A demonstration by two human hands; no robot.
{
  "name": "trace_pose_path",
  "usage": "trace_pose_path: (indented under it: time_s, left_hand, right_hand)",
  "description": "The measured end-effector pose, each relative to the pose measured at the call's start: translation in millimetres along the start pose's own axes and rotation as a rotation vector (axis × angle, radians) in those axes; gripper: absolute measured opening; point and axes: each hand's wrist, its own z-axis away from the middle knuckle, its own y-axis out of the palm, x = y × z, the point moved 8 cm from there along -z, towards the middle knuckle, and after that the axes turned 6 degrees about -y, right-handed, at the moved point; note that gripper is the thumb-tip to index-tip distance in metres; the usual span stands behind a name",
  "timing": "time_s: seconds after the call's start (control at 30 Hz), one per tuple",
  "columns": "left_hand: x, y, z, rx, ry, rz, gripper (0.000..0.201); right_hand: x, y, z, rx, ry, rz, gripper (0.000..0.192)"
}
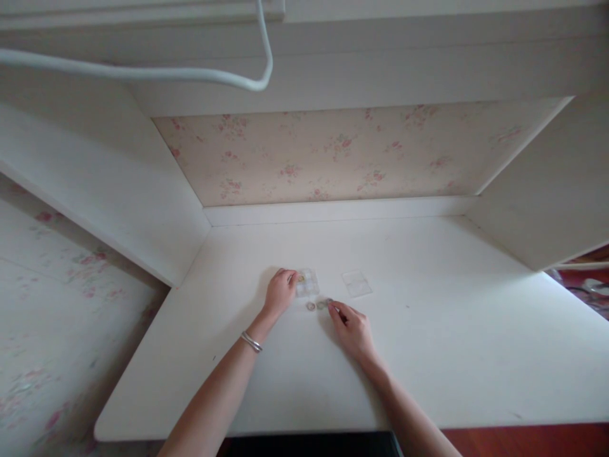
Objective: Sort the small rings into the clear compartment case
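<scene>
My left hand (280, 291) is closed at the left edge of a small clear plastic box (311, 285) with compartments. A small yellowish item (301, 278) shows inside the box near my fingertips. With thumb and finger pinched together, my right hand (353, 327) holds a small ring (329, 301) just above the desk; its details are too small to make out. Beside that lie a greyish ring (320, 305) and a copper-toned ring (311, 306), both in front of the box. A flat clear lid (356, 284) rests on the desk to the right of the box.
The white desk (466, 336) has side panels left and right and a floral back wall (333, 155). A white cable (190, 74) hangs across the upper left. Something black (309, 444) is at the desk's front edge, between my forearms.
</scene>
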Motion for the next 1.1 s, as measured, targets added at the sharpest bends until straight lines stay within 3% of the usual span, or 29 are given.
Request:
trace_pose_path:
  time_s: [0.13,0.4,0.57,0.8,1.1]
  left_hand:
    - [3,-13.1,21,-0.011,-0.048,0.046,0.032]
    - [10,-6.5,74,0.194,-0.178,0.164,0.040]
    - [15,-7.2,73,0.219,-0.233,0.224,0.043]
    - [16,-9.3,72,0.245,-0.242,0.281,0.042]
    - [12,-10.4,76,0.254,-0.219,0.302,0.042]
  right_hand:
    - [3,1,1,0.006,-0.039,0.028,0.030]
    - [34,5,-6,0.119,-0.218,0.205,0.025]
    - [52,15,-15,0.223,-0.311,0.376,0.022]
    - [52,28,-25,0.349,-0.316,0.428,0.018]
    - [51,31,-19,0.333,-0.316,0.403,0.022]
